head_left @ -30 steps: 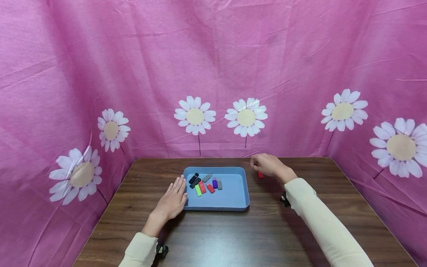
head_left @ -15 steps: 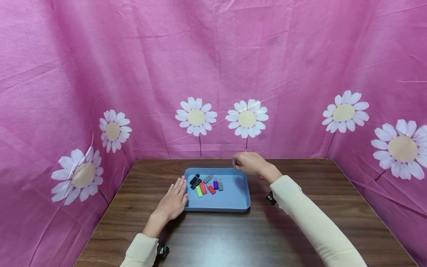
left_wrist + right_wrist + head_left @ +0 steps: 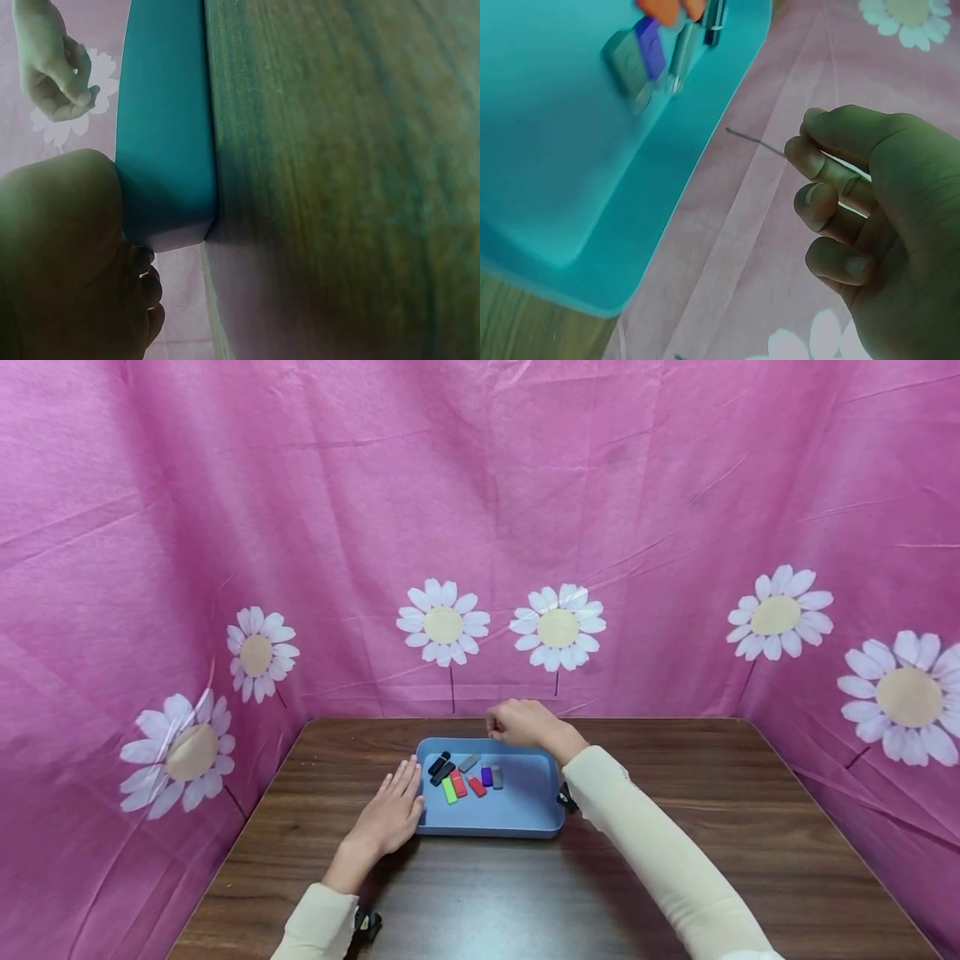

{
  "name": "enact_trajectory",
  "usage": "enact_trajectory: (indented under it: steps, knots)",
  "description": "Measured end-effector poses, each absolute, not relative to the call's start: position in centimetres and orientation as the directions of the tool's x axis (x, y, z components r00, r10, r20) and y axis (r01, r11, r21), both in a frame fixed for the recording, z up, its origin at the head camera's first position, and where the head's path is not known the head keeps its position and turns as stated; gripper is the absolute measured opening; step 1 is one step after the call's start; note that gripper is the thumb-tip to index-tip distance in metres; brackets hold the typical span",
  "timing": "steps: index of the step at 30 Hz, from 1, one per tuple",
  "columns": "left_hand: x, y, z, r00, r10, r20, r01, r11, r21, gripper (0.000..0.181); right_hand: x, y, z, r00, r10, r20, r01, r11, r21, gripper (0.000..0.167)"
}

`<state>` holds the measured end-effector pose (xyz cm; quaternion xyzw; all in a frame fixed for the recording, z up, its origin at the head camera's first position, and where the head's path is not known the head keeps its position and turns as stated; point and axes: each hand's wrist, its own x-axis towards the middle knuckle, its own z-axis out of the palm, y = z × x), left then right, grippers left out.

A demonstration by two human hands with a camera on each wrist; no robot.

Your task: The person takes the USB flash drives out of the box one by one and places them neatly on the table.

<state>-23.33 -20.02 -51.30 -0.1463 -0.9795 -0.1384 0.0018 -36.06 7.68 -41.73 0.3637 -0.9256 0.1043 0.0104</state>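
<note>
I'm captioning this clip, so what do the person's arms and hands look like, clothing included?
The left sleeve and right sleeve are long and cream-coloured, with no print visible. A left wrist device and a right wrist device, both small and black, show near the sleeve ends. The left hand and right hand wear no gloves.

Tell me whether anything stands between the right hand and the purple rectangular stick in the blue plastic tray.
Only the tray's far rim, and the right hand appears raised above it. Nothing visible covers the purple stick; a grey rectangular stick lies beside it.
</note>
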Motion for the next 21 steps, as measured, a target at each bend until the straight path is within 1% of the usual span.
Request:
enact_trajectory:
  steps: [6, 11, 15, 18, 21]
  knots:
    - [-23.3, -20.2, -51.3, -0.958, 0.281, 0.055, 0.285, 0.919, 0.273, 0.060, -36.5, 5.5, -42.2, -0.727, -0.680, 0.093, -0.682, 0.700, -0.210, 0.005]
    - [-23.1, -20.3, -51.3, -0.957, 0.278, 0.080, 0.289, 0.915, 0.282, 0.059, -36.7, 4.2, -42.8, -0.713, -0.696, 0.091, -0.698, 0.689, -0.196, 0.007]
    - [-23.2, -20.0, -51.3, -0.952, 0.295, 0.082, 0.306, 0.904, 0.300, 0.060, -36.7, 3.9, -43.4, -0.735, -0.677, 0.040, -0.669, 0.714, -0.207, 0.007]
    - [-23.3, -19.9, -51.3, -0.947, 0.310, 0.081, 0.320, 0.895, 0.312, 0.060, -36.8, 3.9, -43.8, -0.758, -0.652, -0.010, -0.633, 0.739, -0.231, 0.011]
    - [-23.3, -20.0, -51.3, -0.949, 0.303, 0.082, 0.314, 0.897, 0.311, 0.060, -36.9, 3.5, -44.3, -0.758, -0.651, -0.042, -0.624, 0.743, -0.242, 0.015]
